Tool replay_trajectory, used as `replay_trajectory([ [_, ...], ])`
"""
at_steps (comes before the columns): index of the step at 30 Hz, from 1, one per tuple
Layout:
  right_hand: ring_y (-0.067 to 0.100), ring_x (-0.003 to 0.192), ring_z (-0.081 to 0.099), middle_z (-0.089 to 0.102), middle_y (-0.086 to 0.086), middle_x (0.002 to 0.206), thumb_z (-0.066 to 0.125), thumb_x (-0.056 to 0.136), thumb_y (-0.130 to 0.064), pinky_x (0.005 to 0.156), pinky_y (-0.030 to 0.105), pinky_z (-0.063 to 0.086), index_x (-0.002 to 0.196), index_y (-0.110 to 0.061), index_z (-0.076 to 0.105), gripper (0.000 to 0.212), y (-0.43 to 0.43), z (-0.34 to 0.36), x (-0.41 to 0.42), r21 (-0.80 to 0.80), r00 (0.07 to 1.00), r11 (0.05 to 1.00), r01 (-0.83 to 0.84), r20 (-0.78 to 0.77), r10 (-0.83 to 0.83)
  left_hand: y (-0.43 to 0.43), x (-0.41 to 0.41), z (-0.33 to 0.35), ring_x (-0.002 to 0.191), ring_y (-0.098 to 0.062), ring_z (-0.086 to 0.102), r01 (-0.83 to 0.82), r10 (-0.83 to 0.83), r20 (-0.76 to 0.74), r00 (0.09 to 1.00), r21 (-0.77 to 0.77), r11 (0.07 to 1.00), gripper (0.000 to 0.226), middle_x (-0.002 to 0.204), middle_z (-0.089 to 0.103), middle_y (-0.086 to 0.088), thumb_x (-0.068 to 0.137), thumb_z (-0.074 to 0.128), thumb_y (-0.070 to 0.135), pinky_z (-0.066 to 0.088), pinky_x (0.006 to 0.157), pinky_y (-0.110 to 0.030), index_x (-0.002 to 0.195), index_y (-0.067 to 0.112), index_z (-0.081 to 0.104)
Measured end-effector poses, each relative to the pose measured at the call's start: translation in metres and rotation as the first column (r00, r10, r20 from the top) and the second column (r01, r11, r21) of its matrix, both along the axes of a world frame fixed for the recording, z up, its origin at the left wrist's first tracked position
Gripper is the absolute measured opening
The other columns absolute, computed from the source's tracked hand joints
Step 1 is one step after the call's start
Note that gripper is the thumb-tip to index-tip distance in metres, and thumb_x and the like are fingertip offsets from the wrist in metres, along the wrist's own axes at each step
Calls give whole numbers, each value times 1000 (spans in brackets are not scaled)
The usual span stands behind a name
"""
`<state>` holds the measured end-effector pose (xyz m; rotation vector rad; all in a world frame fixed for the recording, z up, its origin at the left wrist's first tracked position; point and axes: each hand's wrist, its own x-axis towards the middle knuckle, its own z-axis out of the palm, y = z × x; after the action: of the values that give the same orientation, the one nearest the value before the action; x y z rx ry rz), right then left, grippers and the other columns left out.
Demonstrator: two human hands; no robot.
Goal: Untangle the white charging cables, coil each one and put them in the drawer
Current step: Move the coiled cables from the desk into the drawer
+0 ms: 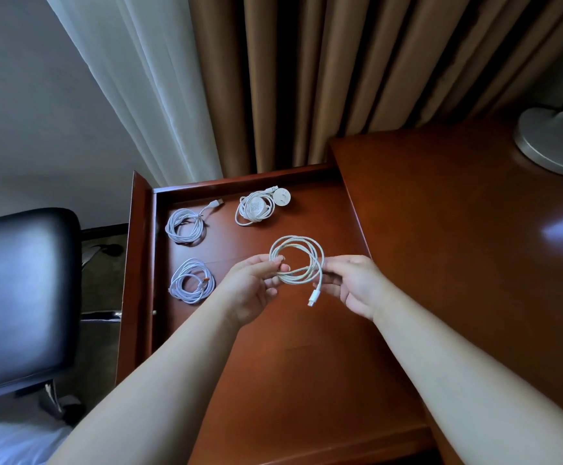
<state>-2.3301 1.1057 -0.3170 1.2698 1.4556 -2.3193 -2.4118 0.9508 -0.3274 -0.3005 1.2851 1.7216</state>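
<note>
A black chair point(18, 297) stands at far left, beside the open wooden drawer point(142, 250); inside it lie two coiled white cables point(186, 226) point(191, 280) along its left side, and a third coil with a round plug point(256, 208) near the back. Above the drawer floor the left hand point(253, 283) has its grip clamped on one side of a coiled white cable point(297, 260); the right hand point(354, 283) pinches the opposite side; a connector point(312, 300) dangles between them. The table point(458, 229) with a lamp base point(555, 139) lies to the right.
</note>
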Motion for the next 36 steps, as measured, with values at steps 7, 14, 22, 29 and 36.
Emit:
replay_trajectory([
  [7, 15, 62, 67, 69, 11, 74, 61, 85, 4, 54, 21, 53, 95, 3, 67, 12, -16, -15, -2, 246, 961, 931, 269, 5, -278, 3, -2, -14, 54, -7, 65, -83, 77, -69, 995, -90, 992, 7, 66, 71, -2, 85, 62, 4, 49, 47, -16, 82, 9, 59],
  [14, 18, 72, 71, 73, 5, 79, 80, 71, -21, 72, 30, 58, 96, -5, 73, 30, -23, -55, -19, 559, 991, 829, -9, 118, -68, 7, -8, -63, 46, -14, 57, -172, 68, -262, 963, -398, 901, 10, 59, 64, -10, 82, 67, 2, 50, 56, -27, 73, 4, 65],
  [22, 21, 73, 69, 72, 6, 83, 76, 76, -17, 73, 37, 58, 88, -11, 70, 15, -18, -109, -50, 636, 948, 756, -153, 310, -69, 15, -25, -106, 63, -15, 60, 7, -294, -367, 882, -614, 789, 11, 69, 68, 3, 77, 70, 11, 51, 71, -29, 83, 20, 73],
  [29, 14, 63, 67, 71, 5, 75, 76, 77, -25, 60, 23, 50, 86, -7, 66, 22, -22, -121, -60, 653, 931, 722, -228, 363, -33, 14, -31, -112, 77, -13, 64, -93, -299, -420, 857, -697, 711, 18, 78, 69, 7, 80, 67, 17, 44, 68, -22, 98, 19, 71],
  [36, 10, 65, 52, 61, 3, 87, 75, 78, -27, 54, 13, 37, 86, -9, 71, 20, -25, -119, -61, 792, 938, 513, -331, 337, 85, 9, -22, -101, 74, 0, 57, -184, -183, -443, 878, -664, 724, 28, 80, 64, 12, 79, 69, 13, 37, 65, -14, 96, 28, 52],
])
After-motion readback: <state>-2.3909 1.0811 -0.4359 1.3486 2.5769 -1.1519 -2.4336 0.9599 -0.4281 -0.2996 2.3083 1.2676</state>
